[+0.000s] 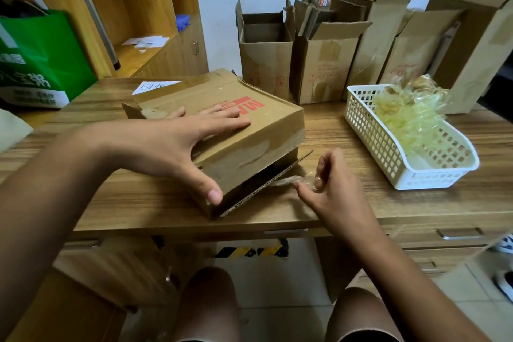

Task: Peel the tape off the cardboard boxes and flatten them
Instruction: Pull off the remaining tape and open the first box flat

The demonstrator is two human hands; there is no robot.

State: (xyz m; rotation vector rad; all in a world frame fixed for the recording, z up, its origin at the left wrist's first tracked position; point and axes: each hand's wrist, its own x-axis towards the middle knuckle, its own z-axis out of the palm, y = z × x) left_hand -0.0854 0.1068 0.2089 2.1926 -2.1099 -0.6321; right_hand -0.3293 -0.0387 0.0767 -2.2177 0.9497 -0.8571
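Note:
A brown cardboard box with red print lies on its side on the wooden desk. My left hand lies spread on its top face, with the thumb pressed against the near corner. My right hand is just right of the box's open near flap and pinches a strip of clear tape that still runs to the flap's edge. Torn paper patches mark the box's side where tape came off.
A white plastic basket with crumpled clear tape stands at the right. Several open cardboard boxes stand along the back wall. A green bag and wooden shelves are at the left. The desk has drawers below its front edge.

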